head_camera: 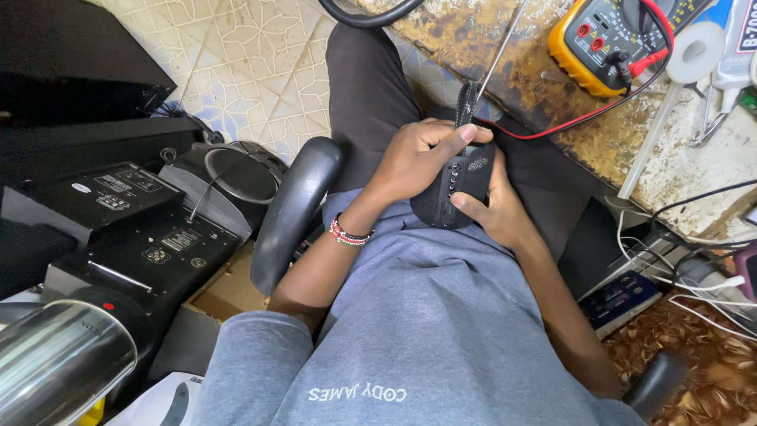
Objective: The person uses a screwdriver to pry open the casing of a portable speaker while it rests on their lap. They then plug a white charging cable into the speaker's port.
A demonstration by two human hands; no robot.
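Both our hands meet over our lap, closed around a small black portable speaker [456, 185]. Our left hand [414, 158] wraps the top of it, thumb pressed along the upper edge to pin it steady. Our right hand [493, 207] cups it from below and behind, thumb resting beside the row of small buttons, so that face stays turned up toward us. A thin metal rod [498, 49], perhaps an aerial or a tool shaft, rises from the speaker's top end; we cannot tell which from here. We hold the speaker low, near the desk [631, 134], where a yellow multimeter [603, 43] sits with its red lead [568, 122] trailing toward us.
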